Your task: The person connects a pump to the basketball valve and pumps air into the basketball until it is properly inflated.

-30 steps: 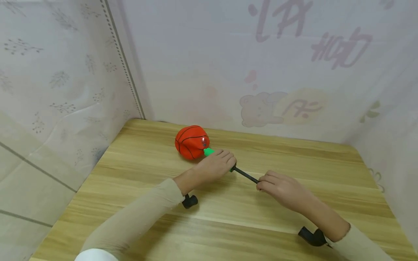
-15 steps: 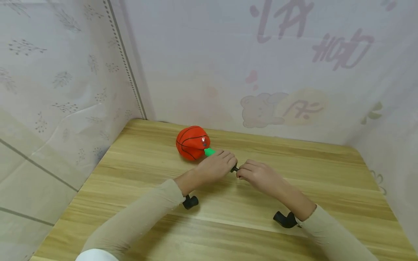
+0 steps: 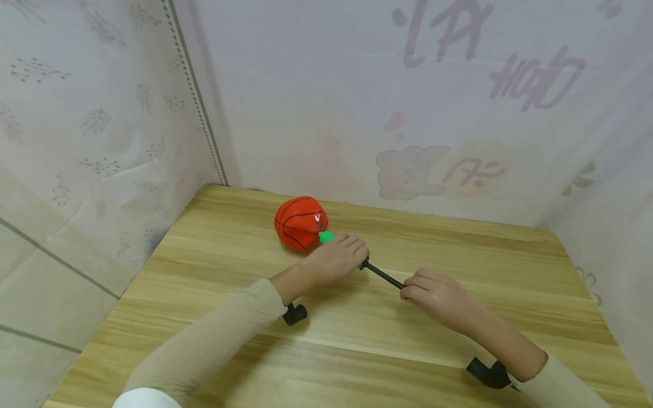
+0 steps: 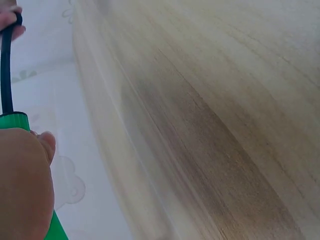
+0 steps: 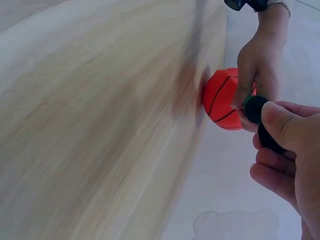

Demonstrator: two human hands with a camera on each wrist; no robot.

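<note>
A red-orange basketball (image 3: 296,224) with black lines and creased, dented sides rests on the wooden table. Against its right side points the green tip of a hand pump (image 3: 326,237); whether the tip sits inside the ball is too small to tell. My left hand (image 3: 334,259) grips the green barrel, hiding most of it. From the barrel a black rod (image 3: 385,275) extends toward my right hand (image 3: 441,297), which holds the pump's black handle (image 5: 270,139) between thumb and fingers. In the left wrist view, the green barrel (image 4: 15,120) and long black rod show beyond my left hand.
The wooden table (image 3: 367,340) meets a pale printed curtain (image 3: 306,102) at the back and sides. A black wrist mount (image 3: 295,313) is strapped under my left forearm, and another black mount (image 3: 488,374) under my right.
Half a second ago my right hand was close to the left with the rod pushed in; now it is drawn back to the right with the rod out. Left hand and ball stay put.
</note>
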